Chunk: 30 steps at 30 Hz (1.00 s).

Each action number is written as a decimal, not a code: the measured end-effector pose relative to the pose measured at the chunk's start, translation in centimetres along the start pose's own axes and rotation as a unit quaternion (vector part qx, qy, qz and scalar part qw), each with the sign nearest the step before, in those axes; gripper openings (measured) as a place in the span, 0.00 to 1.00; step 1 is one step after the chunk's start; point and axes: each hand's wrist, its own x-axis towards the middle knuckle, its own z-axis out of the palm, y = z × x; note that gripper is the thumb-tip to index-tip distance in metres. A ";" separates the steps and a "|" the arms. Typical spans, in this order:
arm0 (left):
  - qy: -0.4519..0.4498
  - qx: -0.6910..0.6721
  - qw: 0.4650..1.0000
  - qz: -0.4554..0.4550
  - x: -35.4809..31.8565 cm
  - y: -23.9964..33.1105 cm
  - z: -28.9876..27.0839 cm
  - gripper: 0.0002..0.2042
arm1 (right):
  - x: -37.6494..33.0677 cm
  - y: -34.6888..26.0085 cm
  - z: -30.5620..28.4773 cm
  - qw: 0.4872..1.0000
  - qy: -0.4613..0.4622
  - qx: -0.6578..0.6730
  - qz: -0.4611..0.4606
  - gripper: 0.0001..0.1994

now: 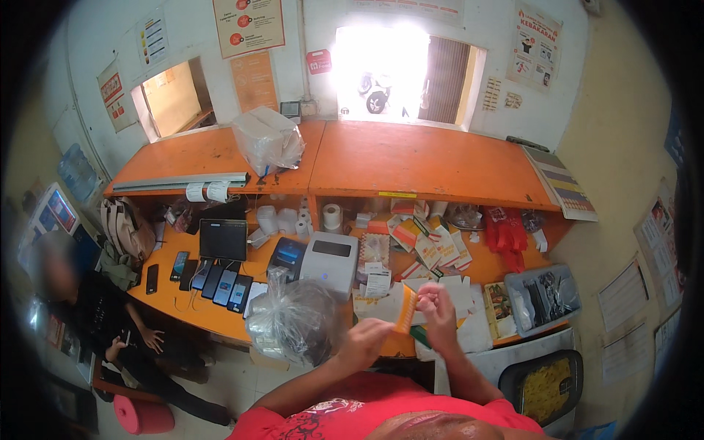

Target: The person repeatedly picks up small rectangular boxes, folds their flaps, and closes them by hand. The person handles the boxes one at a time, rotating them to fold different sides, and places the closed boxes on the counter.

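Note:
My left hand point(369, 341) pinches the lower end of a narrow orange card or strip point(405, 309) with a paler edge, held up over the front of the counter. Beside the strip's upper end is my right hand point(438, 312), its fingers curled closed. Whether it touches the strip or grips something small cannot be made out. Beneath my hands lie white card pieces point(473, 323) and a dark green piece point(420, 336), partly covered. To the left of my left hand sits a clear plastic bag point(297, 323) with its top gathered.
Behind my hands lie several orange-and-white printed packets point(433, 246). A grey printer point(328, 262) stands left of them, near a row of phones point(226, 286). At right are a plastic bin point(543, 297) of dark items and a chair point(543, 385). A person point(110, 323) sits at far left.

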 end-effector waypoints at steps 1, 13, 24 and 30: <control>-0.073 0.017 0.996 0.047 0.1 -0.4 0.5 0.12 | 0.7 0.1 -0.9 0.997 -0.055 -0.016 0.058 0.15; -0.325 -0.043 0.929 -0.174 -1.6 -3.5 3.6 0.14 | 0.1 3.0 -3.3 0.885 -0.295 -0.360 -0.011 0.17; -0.050 -0.410 0.849 -0.330 -0.5 -2.0 0.2 0.32 | -1.9 -5.3 -1.0 0.870 -0.217 -0.324 -0.303 0.19; 0.127 -0.414 0.847 -0.308 -1.6 -2.2 2.1 0.26 | -2.8 -4.9 -1.2 0.813 -0.233 -0.359 -0.394 0.15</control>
